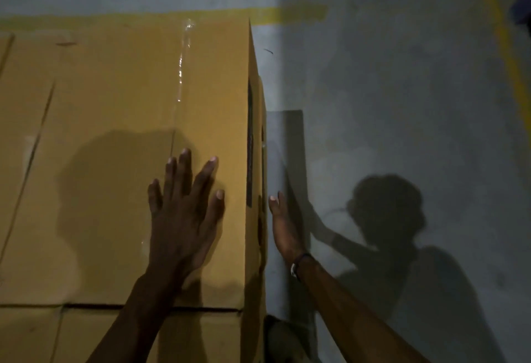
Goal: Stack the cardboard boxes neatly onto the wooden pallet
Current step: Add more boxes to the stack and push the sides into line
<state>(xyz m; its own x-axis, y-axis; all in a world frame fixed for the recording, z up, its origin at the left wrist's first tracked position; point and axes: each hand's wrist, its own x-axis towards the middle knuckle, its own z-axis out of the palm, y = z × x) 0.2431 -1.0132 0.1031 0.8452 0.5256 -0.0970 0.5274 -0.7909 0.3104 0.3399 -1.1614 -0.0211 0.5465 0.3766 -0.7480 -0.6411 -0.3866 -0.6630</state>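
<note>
Both arms reach forward from the bottom of the view, bare to the forearm. The left hand [184, 213] lies flat, palm down, back of the hand up, all five fingers straight and fanned apart, the thumb splayed out to the right. The left forearm runs up from the lower left at a slant. The right hand [283, 229] is turned on edge, palm facing left, fingers straight and together and pointing away from the body. A dark wristband [297, 263] circles the right wrist, and the right forearm angles in from the lower right.
</note>
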